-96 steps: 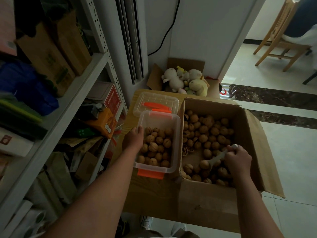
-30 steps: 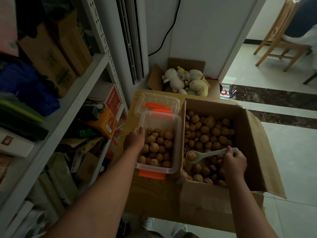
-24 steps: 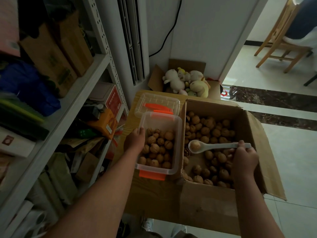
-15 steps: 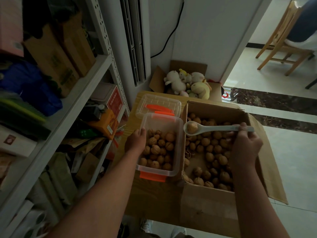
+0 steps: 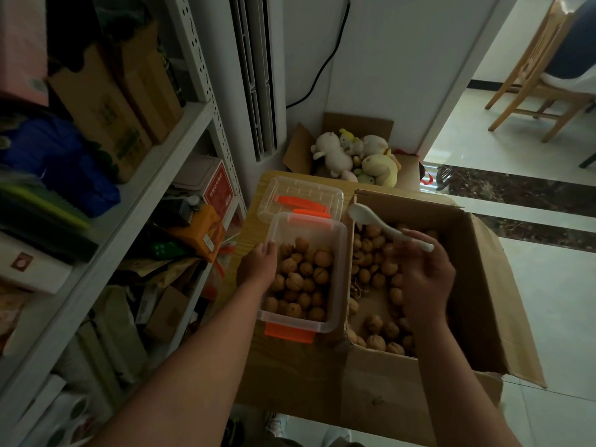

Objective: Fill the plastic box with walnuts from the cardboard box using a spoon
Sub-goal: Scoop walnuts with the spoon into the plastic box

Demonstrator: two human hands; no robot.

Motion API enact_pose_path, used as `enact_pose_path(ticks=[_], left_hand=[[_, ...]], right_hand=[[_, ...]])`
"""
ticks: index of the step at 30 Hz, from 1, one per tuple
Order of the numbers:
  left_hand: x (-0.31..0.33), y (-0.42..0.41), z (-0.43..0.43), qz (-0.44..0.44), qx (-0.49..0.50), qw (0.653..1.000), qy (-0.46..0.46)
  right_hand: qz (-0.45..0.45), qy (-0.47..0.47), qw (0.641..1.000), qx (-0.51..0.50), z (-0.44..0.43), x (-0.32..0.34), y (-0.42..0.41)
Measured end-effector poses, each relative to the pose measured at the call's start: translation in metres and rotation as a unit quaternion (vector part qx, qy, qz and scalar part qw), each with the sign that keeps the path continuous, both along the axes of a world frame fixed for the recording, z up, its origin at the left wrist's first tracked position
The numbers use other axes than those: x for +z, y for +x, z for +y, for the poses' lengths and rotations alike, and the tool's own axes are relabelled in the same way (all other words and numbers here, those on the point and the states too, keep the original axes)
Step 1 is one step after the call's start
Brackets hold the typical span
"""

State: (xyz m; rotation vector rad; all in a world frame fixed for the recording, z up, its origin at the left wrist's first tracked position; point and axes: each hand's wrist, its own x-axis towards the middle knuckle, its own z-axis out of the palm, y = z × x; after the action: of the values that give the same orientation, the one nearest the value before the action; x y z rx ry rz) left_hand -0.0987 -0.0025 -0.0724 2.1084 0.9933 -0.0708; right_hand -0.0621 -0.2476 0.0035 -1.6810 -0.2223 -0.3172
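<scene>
While pinching the spoon [image 5: 387, 228], the right hand [image 5: 425, 279] hovers.

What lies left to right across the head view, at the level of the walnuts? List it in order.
Shelving → left hand → plastic box → cardboard box → tiled floor. The right hand and spoon overlap the cardboard box, so they are left out.

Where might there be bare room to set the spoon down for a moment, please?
The wooden top is bare in front of the plastic box, up to the cardboard box, and in a narrow strip by the left hand. The spoon would probably fit there. Crowded: walnuts cover most of both boxes, and the lid fills the back.
</scene>
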Motion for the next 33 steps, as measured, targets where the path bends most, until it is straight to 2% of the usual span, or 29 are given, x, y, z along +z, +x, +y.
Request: enact_pose_path(ticks=[2,4,8,10,18,21,28,33], left_hand=[[0.0,0.0,0.0,-0.001,0.003,1.0,-0.002],[0.0,0.001,-0.001,-0.002,0.006,1.0,-0.003],[0.002,0.001,-0.002,-0.002,-0.001,1.0,0.002],[0.003,0.001,-0.002,-0.003,-0.002,1.0,0.004],[0.004,0.0,-0.003,-0.001,0.001,1.0,0.005],[0.004,0.0,-0.003,0.0,0.002,1.0,0.004],[0.003,0.0,-0.003,-0.003,-0.002,1.0,0.007],[0.003,0.0,-0.002,-0.004,-0.005,1.0,0.006]], right_hand=[[-0.036,-0.028,0.998,-0.052,-0.013,-0.001,0.004],[-0.032,-0.077,0.992,-0.091,-0.025,-0.007,0.008],[0.084,-0.202,0.974,-0.064,-0.038,-0.034,0.006],[0.131,-0.22,0.965,-0.049,-0.037,-0.047,-0.002],[0.298,-0.14,0.941,-0.079,-0.035,-0.068,-0.006],[0.329,-0.101,0.934,-0.091,-0.037,-0.066,-0.008],[0.31,0.034,0.939,-0.145,-0.051,-0.027,0.001],[0.247,0.067,0.952,-0.169,-0.048,0.007,0.012]])
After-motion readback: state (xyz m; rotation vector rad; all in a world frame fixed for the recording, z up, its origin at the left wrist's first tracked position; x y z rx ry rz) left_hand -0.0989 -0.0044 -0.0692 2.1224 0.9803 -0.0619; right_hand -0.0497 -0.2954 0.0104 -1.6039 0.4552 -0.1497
